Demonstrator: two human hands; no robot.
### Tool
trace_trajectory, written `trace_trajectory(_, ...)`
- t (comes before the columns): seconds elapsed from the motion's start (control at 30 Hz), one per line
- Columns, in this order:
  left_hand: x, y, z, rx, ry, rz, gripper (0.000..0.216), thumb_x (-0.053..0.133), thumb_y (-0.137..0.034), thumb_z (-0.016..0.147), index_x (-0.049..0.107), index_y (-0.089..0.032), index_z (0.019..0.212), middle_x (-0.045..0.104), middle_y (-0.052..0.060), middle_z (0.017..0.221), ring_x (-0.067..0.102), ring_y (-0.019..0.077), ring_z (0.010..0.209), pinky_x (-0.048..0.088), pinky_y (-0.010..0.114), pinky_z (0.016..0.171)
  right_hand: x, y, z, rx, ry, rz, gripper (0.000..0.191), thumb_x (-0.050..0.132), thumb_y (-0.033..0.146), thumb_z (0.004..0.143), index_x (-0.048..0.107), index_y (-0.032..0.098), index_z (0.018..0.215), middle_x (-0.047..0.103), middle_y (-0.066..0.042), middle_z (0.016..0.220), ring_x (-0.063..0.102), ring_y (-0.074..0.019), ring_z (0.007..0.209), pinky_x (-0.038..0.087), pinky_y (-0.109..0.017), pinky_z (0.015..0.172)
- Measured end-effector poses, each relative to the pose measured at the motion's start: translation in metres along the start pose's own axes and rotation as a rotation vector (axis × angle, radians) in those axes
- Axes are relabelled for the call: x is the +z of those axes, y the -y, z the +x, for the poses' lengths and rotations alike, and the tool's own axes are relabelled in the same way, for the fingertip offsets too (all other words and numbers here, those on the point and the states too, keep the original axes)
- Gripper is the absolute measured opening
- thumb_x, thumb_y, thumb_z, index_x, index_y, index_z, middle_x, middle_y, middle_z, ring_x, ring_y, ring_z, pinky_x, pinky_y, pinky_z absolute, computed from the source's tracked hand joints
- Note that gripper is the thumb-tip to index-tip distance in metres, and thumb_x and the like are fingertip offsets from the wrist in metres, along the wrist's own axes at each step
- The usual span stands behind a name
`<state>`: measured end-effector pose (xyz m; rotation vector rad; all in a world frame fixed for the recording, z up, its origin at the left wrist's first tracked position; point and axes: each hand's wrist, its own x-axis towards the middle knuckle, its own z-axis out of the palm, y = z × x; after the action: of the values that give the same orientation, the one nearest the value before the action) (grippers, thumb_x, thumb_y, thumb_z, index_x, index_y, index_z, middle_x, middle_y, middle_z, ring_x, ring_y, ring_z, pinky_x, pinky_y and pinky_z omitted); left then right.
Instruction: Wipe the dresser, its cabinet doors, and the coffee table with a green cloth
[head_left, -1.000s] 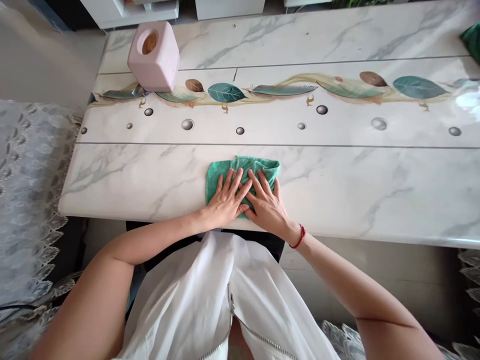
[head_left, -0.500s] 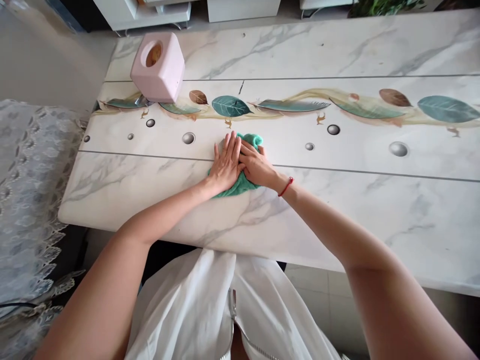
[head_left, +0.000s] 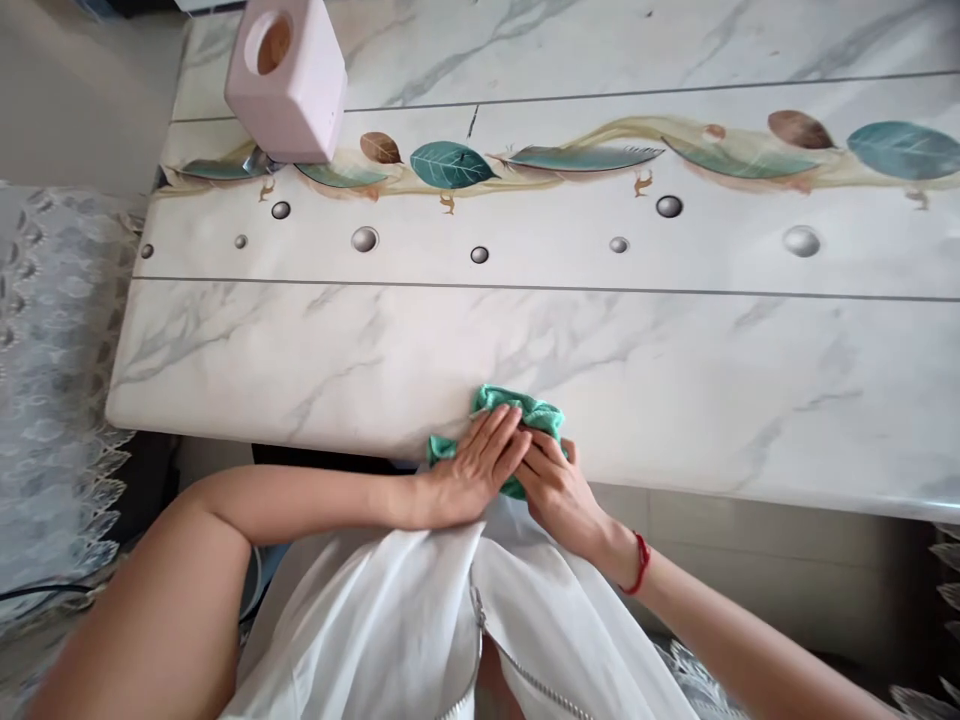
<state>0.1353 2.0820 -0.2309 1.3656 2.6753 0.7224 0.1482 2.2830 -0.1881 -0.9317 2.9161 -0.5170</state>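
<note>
A bunched green cloth [head_left: 526, 411] lies at the near edge of the marble-patterned table [head_left: 675, 380], partly hanging over it. My left hand [head_left: 472, 472] rests on the cloth's left part with its fingers stretched flat and close together. Beside it and touching it, my right hand [head_left: 559, 488] has its fingers curled over the cloth's right part at the table edge. A red string bracelet [head_left: 640, 563] sits on my right wrist. Most of the cloth is hidden under both hands.
A pink cube-shaped tissue holder [head_left: 285, 75] stands at the table's far left, on a printed band of leaves [head_left: 450, 165]. Lace-covered furniture [head_left: 52, 350] borders the table's left end. My white zipped garment [head_left: 420, 620] fills the foreground below the table edge.
Both hands have dragged the green cloth back from the table's middle, near the leaf band, to the near edge. The cloth is more bunched than one second ago.
</note>
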Motion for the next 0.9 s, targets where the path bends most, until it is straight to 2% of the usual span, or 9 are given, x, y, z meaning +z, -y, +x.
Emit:
trace_trajectory(0.13, -0.007, 0.073, 0.092, -0.138, 0.073, -0.024, 0.057, 0.039, -0.009, 0.104, 0.041, -0.011, 0.161, 0.032, 0.02, 0.174, 0.013, 0.0365, 0.163, 0.033, 0.063, 0.132, 0.006, -0.067, 0.083, 0.111, 0.034, 0.002, 0.035, 0.048, 0.004, 0.093, 0.077, 0.014, 0.109, 0.068, -0.015, 0.134, 0.052, -0.0326, 0.124, 0.045, -0.051, 0.102)
trace_trajectory(0.23, -0.023, 0.154, 0.18, -0.345, 0.047, 0.06, 0.058, 0.02, -0.012, 0.108, 0.028, -0.003, 0.165, 0.021, 0.017, 0.177, 0.009, 0.0343, 0.163, 0.025, 0.062, 0.131, 0.007, -0.134, 0.188, 0.351, 0.107, -0.006, 0.037, 0.048, 0.004, 0.093, 0.075, 0.005, 0.117, 0.064, -0.018, 0.136, 0.045, -0.0355, 0.132, 0.038, -0.058, 0.112)
trace_trajectory(0.3, -0.035, 0.194, 0.224, -0.409, 0.041, 0.1, 0.058, 0.024, -0.018, 0.11, 0.024, -0.008, 0.167, 0.018, 0.014, 0.178, 0.011, 0.0289, 0.165, 0.019, 0.059, 0.134, 0.004, -0.166, 0.244, 0.442, 0.095, -0.009, 0.042, 0.043, 0.003, 0.097, 0.07, 0.001, 0.129, 0.061, -0.018, 0.141, 0.039, -0.0327, 0.136, 0.032, -0.058, 0.117)
trace_trajectory(0.37, -0.046, 0.219, 0.249, -0.439, 0.027, 0.123, 0.059, 0.03, -0.016, 0.108, 0.027, -0.011, 0.167, 0.02, 0.011, 0.178, 0.015, 0.0227, 0.166, 0.016, 0.058, 0.135, -0.001, -0.183, 0.278, 0.476, 0.056, 0.018, 0.043, 0.039, 0.006, 0.104, 0.065, 0.002, 0.138, 0.056, -0.016, 0.147, 0.034, -0.0279, 0.135, 0.025, -0.058, 0.12)
trace_trajectory(0.47, -0.051, 0.231, 0.252, -0.412, 0.021, 0.135, 0.062, 0.017, -0.012, 0.102, 0.035, -0.003, 0.161, 0.022, 0.01, 0.177, 0.018, 0.022, 0.165, 0.019, 0.056, 0.133, -0.003, -0.184, 0.288, 0.491, 0.026, 0.055, 0.039, 0.036, 0.013, 0.109, 0.068, 0.006, 0.13, 0.054, -0.014, 0.147, 0.03, -0.0238, 0.131, 0.021, -0.058, 0.121)
trace_trajectory(0.6, -0.047, 0.204, 0.181, -0.378, 0.067, 0.055, 0.06, 0.022, -0.011, 0.103, 0.037, -0.001, 0.16, 0.025, 0.015, 0.176, 0.019, 0.0252, 0.165, 0.025, 0.054, 0.133, 0.013, -0.133, 0.251, 0.426, 0.026, 0.011, 0.039, 0.043, 0.011, 0.1, 0.075, 0.008, 0.122, 0.056, -0.016, 0.141, 0.036, -0.0291, 0.127, 0.032, -0.057, 0.117)
trace_trajectory(0.73, -0.042, 0.126, 0.027, -0.321, -0.044, 0.044, 0.06, 0.026, -0.008, 0.103, 0.031, 0.001, 0.162, 0.032, 0.021, 0.174, 0.02, 0.025, 0.165, 0.027, 0.048, 0.136, 0.042, -0.03, 0.177, 0.18, 0.06, 0.04, 0.033, 0.048, 0.017, 0.102, 0.077, 0.012, 0.118, 0.057, -0.016, 0.134, 0.046, -0.0313, 0.122, 0.042, -0.054, 0.106)
trace_trajectory(0.8, -0.04, 0.077, -0.057, -0.316, -0.151, 0.122, 0.055, 0.034, -0.01, 0.104, 0.04, 0.004, 0.157, 0.042, 0.027, 0.166, 0.028, 0.0305, 0.163, 0.037, 0.048, 0.133, 0.059, 0.027, 0.133, -0.007, 0.098, 0.063, 0.032, 0.048, 0.023, 0.107, 0.076, 0.017, 0.12, 0.057, -0.016, 0.14, 0.047, -0.0315, 0.122, 0.043, -0.052, 0.101)
trace_trajectory(0.9, -0.045, 0.021, -0.157, -0.268, -0.298, 0.093, 0.041, 0.048, -0.017, 0.102, 0.062, -0.007, 0.139, 0.075, 0.019, 0.131, 0.071, 0.0279, 0.131, 0.057, 0.042, 0.117, 0.081, 0.098, 0.075, -0.309, 0.235, 0.147, 0.028, 0.051, 0.027, 0.109, 0.076, 0.021, 0.118, 0.06, -0.014, 0.142, 0.049, -0.0292, 0.119, 0.043, -0.045, 0.092)
